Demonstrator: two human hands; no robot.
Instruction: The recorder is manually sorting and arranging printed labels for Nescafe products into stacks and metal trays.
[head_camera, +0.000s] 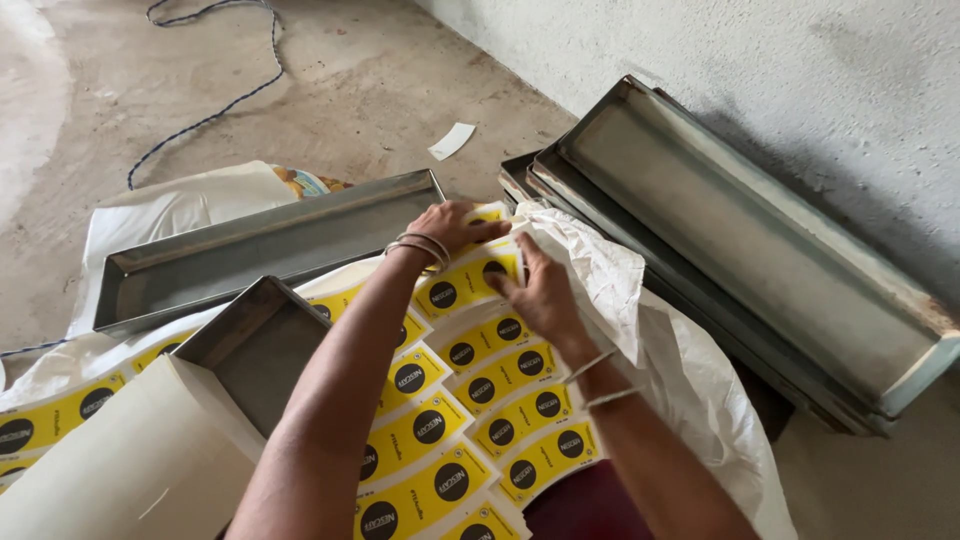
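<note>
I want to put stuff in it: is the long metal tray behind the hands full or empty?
Empty. The long metal tray shows only its bare grey bottom; nothing lies inside. The left hand rests on the yellow label sheet beside it.

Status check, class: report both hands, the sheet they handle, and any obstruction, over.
Left hand and right hand both gripping yellow label sheet. White sack bunched against right hand. Metal trays alongside.

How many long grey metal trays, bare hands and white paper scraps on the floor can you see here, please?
Long grey metal trays: 4 that I can tell apart (two on the floor sheet, at least two stacked by the wall)
Bare hands: 2, left and right, both on the yellow labels
White paper scraps: 1
Total: 7
</note>
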